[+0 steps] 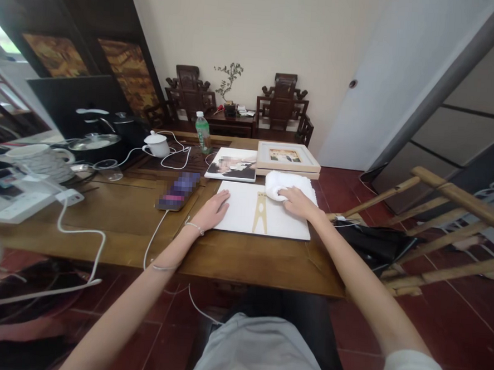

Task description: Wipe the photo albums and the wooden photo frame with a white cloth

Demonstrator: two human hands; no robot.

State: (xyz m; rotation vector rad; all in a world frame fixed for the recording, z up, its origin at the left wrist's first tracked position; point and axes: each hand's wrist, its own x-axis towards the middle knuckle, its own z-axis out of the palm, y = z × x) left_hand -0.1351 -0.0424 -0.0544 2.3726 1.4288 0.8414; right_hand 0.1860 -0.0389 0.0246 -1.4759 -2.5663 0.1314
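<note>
A white board (245, 218) with a tan clothespin-shaped stand on it lies flat on the wooden table (119, 222). My left hand (212, 209) rests flat on the board's left edge, fingers stretched out. My right hand (298, 202) presses a bunched white cloth (279, 182) onto the board's upper right corner, fingers curled over it.
Behind the board lie a photo print (232, 164) and a stack of framed pictures (288, 157). A phone (178, 191) on a white cable sits to the left. A green-labelled bottle (201, 132), a white teapot (156, 144), pots and a power strip (68, 197) stand further left. A bamboo chair (437, 219) is at right.
</note>
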